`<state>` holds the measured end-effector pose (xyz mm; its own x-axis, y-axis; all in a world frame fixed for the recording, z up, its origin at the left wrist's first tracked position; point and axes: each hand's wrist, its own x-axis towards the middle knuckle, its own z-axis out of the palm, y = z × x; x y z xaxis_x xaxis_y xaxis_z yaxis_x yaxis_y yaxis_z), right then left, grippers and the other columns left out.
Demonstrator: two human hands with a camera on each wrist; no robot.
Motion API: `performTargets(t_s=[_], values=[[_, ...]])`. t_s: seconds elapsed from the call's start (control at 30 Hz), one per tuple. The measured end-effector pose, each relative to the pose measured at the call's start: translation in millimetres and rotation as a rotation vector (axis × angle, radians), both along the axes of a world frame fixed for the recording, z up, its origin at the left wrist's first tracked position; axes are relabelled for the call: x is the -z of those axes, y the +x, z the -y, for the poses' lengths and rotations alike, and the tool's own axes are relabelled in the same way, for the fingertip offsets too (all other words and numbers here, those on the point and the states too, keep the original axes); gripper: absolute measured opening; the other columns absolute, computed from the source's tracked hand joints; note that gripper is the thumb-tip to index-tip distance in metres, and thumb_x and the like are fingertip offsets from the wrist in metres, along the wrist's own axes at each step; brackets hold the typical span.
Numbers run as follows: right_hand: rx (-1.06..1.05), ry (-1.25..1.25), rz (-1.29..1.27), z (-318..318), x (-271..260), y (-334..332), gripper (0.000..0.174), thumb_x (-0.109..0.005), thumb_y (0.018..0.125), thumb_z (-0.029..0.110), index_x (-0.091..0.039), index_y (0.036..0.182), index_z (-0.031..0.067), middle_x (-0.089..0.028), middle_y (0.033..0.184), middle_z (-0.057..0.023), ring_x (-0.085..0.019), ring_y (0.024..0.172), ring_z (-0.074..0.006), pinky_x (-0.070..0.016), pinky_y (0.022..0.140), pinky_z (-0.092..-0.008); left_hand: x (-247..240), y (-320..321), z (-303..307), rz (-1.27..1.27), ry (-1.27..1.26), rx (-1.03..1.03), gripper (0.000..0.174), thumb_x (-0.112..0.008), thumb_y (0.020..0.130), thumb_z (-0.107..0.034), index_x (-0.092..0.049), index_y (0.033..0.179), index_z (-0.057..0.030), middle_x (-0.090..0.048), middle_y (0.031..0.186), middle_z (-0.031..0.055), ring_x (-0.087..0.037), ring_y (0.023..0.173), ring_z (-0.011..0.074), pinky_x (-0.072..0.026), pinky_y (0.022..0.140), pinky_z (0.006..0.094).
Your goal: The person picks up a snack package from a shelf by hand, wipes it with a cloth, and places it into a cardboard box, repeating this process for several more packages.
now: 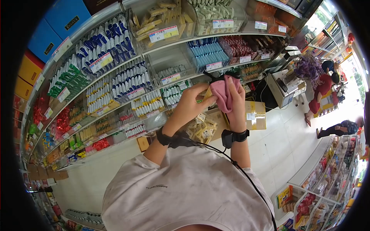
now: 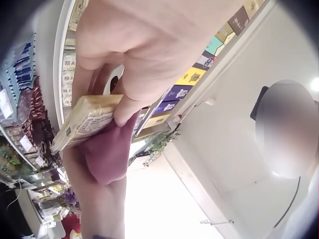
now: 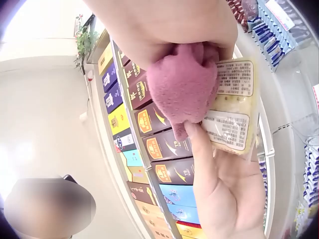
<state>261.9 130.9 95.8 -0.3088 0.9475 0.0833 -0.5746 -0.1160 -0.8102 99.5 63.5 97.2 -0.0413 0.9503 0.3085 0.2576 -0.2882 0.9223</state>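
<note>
In the head view both hands meet in front of the chest, close to the shelves. My left hand (image 1: 189, 104) pinches a flat, clear-wrapped yellow snack packet (image 3: 234, 107) by its edge, thumb against the pink cloth. Printed labels cover the packet's face in the right wrist view. My right hand (image 1: 236, 106) grips a bunched pink cloth (image 1: 220, 96), which lies against the packet. From the left wrist view the cloth (image 2: 107, 154) overlaps the packet's (image 2: 87, 122) lower side. Most of the right fingers are hidden by the cloth.
Curved shelves hold bins of wrapped snacks, with price tags (image 1: 163, 34) along their edges. Below the hands an open carton (image 1: 216, 123) holds yellow packets (image 1: 202, 129). A taped box (image 1: 256, 115) stands beside it. Two people (image 1: 341, 128) are at the right.
</note>
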Motion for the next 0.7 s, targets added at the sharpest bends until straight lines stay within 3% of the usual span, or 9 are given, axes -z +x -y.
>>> performTargets(t_s=[0.17,0.27,0.37,0.47,0.57,0.6,0.7], values=[[0.070,-0.045,-0.111,0,-4,-2,0.033,-0.056,0.107,0.030,-0.061,0.120,0.0007,-0.068,0.111,-0.0111,-0.070,0.100,-0.0172,-0.0588,0.084,-0.0311,-10,-2,-2,0.139,0.051,-0.030,0.032,-0.077,0.089,-0.006,-0.067,0.118,0.0048,-0.060,0.110,0.0036,-0.064,0.099,0.0133,-0.0583,0.078,0.0257],[0.126,-0.090,-0.144,-22,30,11,0.037,-0.053,0.107,0.034,-0.057,0.129,0.0049,-0.066,0.115,-0.0066,-0.067,0.109,-0.0182,-0.0572,0.089,-0.0312,-15,-6,0,0.153,0.035,-0.029,0.032,-0.077,0.090,-0.007,-0.067,0.117,0.0057,-0.060,0.110,0.0036,-0.064,0.099,0.0124,-0.0581,0.077,0.0259],[0.141,-0.104,-0.147,-8,1,0,0.038,-0.054,0.107,0.037,-0.057,0.127,0.0048,-0.065,0.110,-0.0048,-0.066,0.108,-0.0160,-0.0558,0.089,-0.0291,-9,-5,-3,0.172,0.040,-0.064,0.032,-0.078,0.088,-0.008,-0.068,0.116,0.0039,-0.061,0.109,0.0034,-0.064,0.099,0.0124,-0.0575,0.077,0.0255],[-0.012,-0.024,-0.048,16,-23,-14,0.035,-0.057,0.106,0.030,-0.058,0.126,0.0007,-0.065,0.106,-0.0049,-0.065,0.087,-0.0105,-0.0544,0.077,-0.0261,-4,2,-7,0.099,0.060,-0.172,0.032,-0.079,0.087,-0.008,-0.068,0.115,0.0025,-0.061,0.108,0.0037,-0.065,0.099,0.0127,-0.0572,0.076,0.0251],[-0.056,0.229,0.387,11,9,-5,0.031,-0.061,0.104,0.024,-0.059,0.124,0.0003,-0.065,0.095,-0.0014,-0.058,0.068,-0.0054,-0.0454,0.058,-0.0217,-5,2,-9,-0.211,0.167,-0.184,0.033,-0.079,0.086,-0.009,-0.068,0.115,0.0014,-0.062,0.106,0.0041,-0.066,0.098,0.0127,-0.0572,0.076,0.0248],[-0.029,0.237,0.321,9,10,-9,0.024,-0.063,0.102,0.019,-0.061,0.118,0.0010,-0.065,0.087,0.0003,-0.052,0.056,-0.0031,-0.0353,0.046,-0.0211,-6,0,-9,-0.200,0.153,-0.153,0.033,-0.079,0.086,-0.009,-0.068,0.116,0.0012,-0.062,0.106,0.0041,-0.066,0.098,0.0125,-0.0574,0.077,0.0252],[-0.042,0.139,0.323,-5,32,5,0.019,-0.062,0.103,0.018,-0.063,0.111,0.0013,-0.063,0.089,0.0013,-0.051,0.058,-0.0038,-0.0381,0.048,-0.0210,-11,-8,-9,-0.129,0.081,-0.081,0.033,-0.078,0.087,-0.009,-0.067,0.117,0.0011,-0.062,0.105,0.0040,-0.066,0.098,0.0121,-0.0579,0.078,0.0263]])
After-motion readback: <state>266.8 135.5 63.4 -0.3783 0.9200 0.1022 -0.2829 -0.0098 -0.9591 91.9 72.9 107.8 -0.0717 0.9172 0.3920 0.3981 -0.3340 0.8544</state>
